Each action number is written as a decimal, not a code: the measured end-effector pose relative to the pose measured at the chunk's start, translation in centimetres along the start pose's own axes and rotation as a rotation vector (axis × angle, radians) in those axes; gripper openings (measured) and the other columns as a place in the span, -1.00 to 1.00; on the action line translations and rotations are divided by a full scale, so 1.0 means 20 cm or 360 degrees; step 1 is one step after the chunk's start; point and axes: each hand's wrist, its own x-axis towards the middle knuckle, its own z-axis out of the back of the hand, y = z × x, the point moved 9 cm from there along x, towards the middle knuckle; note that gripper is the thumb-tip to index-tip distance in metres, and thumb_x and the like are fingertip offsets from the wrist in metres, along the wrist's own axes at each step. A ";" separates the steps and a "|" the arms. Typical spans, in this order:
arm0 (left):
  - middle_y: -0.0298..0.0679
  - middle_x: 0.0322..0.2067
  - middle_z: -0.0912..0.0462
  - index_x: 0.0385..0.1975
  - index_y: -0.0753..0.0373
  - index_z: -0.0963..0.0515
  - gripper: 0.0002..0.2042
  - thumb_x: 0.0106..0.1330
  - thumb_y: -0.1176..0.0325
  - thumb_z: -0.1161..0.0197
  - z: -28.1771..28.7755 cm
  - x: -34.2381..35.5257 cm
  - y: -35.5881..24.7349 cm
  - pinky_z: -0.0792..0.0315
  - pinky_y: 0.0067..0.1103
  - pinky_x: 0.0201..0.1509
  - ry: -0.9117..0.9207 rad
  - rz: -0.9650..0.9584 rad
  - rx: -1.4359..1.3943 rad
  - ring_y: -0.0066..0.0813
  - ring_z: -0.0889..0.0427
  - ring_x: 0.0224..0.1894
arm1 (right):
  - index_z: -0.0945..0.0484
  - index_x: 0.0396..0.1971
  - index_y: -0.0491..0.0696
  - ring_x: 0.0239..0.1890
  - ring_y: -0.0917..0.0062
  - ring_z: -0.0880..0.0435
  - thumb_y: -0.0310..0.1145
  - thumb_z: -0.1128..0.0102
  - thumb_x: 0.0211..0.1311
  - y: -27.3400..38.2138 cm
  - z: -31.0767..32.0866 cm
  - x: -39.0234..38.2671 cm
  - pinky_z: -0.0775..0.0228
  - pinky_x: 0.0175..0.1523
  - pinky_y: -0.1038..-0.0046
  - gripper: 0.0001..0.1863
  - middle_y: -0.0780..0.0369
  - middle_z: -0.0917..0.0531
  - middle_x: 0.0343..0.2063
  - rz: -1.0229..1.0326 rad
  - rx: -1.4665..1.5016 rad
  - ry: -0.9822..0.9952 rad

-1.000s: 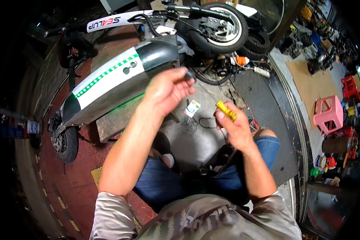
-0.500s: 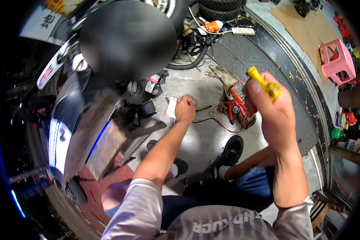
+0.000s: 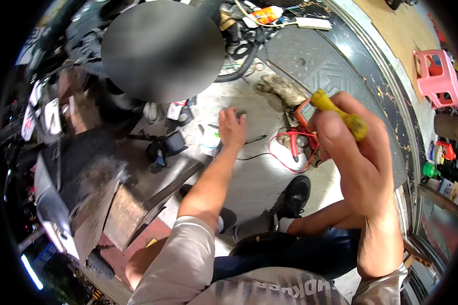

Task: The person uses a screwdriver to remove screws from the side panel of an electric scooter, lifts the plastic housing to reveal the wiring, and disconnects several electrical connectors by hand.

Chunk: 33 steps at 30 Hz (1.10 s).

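In the head view, the right hand (image 3: pixel 359 157) is gripping the yellow handle of a screwdriver (image 3: pixel 336 112), which is lying between thumb and fingers with its thin shaft pointing toward the upper left. The left hand (image 3: pixel 231 131) is reaching low over the pale floor (image 3: pixel 262 109), its thumb and fingers standing a little apart around a small dark piece (image 3: pixel 242 113); whether it is gripping that piece, I cannot tell. A white packet (image 3: pixel 209 141) is lying just beside this hand, on its left. Near the right hand, an orange multimeter (image 3: pixel 305 113) is resting with red leads (image 3: pixel 293 146) curling below it. Farther up, a white power strip (image 3: pixel 314 23) is lying at the edge of a grey textured mat (image 3: pixel 297 58), near an orange-and-white bottle (image 3: pixel 266 16). A pink stool (image 3: pixel 426 90) is standing at the far right. A blurred grey oval is hiding part of the upper left.
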 end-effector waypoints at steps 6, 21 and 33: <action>-0.31 -0.45 -0.66 -0.23 0.20 -0.61 -0.87 0.34 0.32 -0.30 0.13 -0.38 0.18 -0.54 -0.40 -0.30 0.0067 0.0880 -0.1147 -0.39 -0.63 -0.39 | -0.55 -0.46 -0.22 -0.60 0.51 -0.44 0.09 -0.23 0.39 -0.03 -0.33 0.09 -0.26 -0.45 0.35 -0.43 0.14 -0.47 -0.69 0.0174 -0.0179 0.0170; -0.12 -0.18 -0.73 0.05 0.35 -0.54 -0.70 0.52 0.37 0.08 1.67 -0.44 -0.26 -0.58 -0.49 -0.13 0.0309 0.0985 -0.1743 -0.48 -0.61 -0.23 | -0.64 -0.31 -0.09 -0.45 0.62 -0.61 -0.21 0.02 0.40 -0.28 -1.36 -0.35 -0.40 -0.29 0.55 -0.69 0.32 -0.61 -0.52 -0.0453 0.1383 0.0527; -0.24 -0.23 -0.70 0.05 0.30 -0.56 -0.73 0.58 0.31 0.00 1.66 -0.42 -0.24 -0.53 -0.53 -0.11 0.0396 0.0870 -0.1798 -0.54 -0.59 -0.24 | -0.65 -0.25 -0.06 -0.40 0.61 -0.63 -0.14 -0.10 0.38 -0.27 -1.40 -0.37 -0.43 -0.21 0.52 -0.71 0.32 -0.61 -0.48 -0.0437 0.1438 0.0416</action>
